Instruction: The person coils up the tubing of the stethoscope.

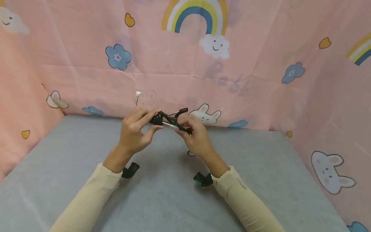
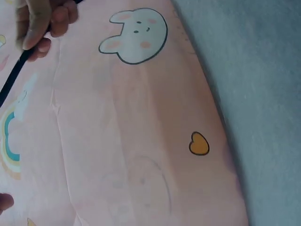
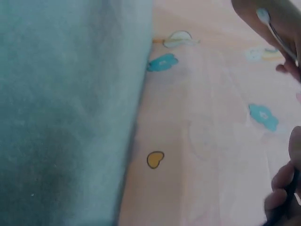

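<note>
Above the table, both hands hold a black cord bundle [image 1: 157, 119] with thin silvery rods [image 1: 170, 125]. At its left end, my left hand [image 1: 134, 130] pinches the wound part between thumb and fingers. Behind that hand a thin silvery rod with a white tip [image 1: 137, 94] sticks up; the right wrist view shows the rod [image 3: 277, 35] against the left hand. My right hand [image 1: 197, 137] grips the right end, near a black plug-like end [image 1: 183, 110]. In the left wrist view the right fingers hold a black cord [image 2: 15, 73]. Fingers partly hide the bundle.
A grey cloth-covered table [image 1: 162, 199] lies below the hands. Pink printed curtains [image 1: 246, 90] rise behind it and at both sides. Near the right wrist a small dark ring shape [image 1: 191, 153] shows. Black wrist-camera pieces [image 1: 130, 170] jut out under the wrists.
</note>
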Demonstrator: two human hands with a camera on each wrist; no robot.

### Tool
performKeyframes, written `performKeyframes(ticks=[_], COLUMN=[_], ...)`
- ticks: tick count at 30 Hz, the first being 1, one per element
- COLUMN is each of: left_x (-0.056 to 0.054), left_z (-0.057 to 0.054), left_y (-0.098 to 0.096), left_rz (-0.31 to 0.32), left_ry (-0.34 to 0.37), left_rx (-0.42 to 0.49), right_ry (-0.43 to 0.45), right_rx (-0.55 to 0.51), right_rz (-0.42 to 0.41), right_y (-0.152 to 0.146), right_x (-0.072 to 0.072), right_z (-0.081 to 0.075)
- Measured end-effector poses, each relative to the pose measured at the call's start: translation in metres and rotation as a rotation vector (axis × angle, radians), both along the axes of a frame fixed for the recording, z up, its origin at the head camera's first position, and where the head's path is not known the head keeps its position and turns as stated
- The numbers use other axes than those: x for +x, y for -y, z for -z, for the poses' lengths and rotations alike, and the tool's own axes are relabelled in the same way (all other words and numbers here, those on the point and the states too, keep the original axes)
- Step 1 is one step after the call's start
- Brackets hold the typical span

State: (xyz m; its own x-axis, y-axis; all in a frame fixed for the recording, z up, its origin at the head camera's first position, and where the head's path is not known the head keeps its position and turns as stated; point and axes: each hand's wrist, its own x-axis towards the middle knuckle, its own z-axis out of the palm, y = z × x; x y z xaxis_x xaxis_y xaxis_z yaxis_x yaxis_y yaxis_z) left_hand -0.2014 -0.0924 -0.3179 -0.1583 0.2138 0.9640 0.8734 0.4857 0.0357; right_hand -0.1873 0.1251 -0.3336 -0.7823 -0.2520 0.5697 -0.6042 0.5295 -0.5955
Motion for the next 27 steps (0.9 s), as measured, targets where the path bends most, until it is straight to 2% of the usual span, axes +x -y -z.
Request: performKeyframes(ticks=[4,12,15,21,27], left_x=[-0.001,0.001,0.001,0.001,-0.002], left_z=[0.0,0.001,0.003,0.005,0.01], left_y=[0.002,0.002,0.002,0.004,0.002], left_rz=[-0.098,-0.194,-0.236,-0.302,-0.335], left_ry=[0.021,0.102,0.114,0.133,0.155], left_rx=[-0.008,-0.012,-0.023,-0.055,-0.129], right_ry=[-0.123,-0.098,-0.119,-0.161,-0.114], right_rx=[0.049,0.003,0.001,0.072,0.148], right_rz=[-0.03,-0.094,-0.117,-0.127,-0.125], right_y=[0.008,0.015,0.017,0.022,0.021], right_x=[0.009,0.019,0.022,0.026,0.026], right_z=[0.0,-0.001,-0.001,0.001,-0.001])
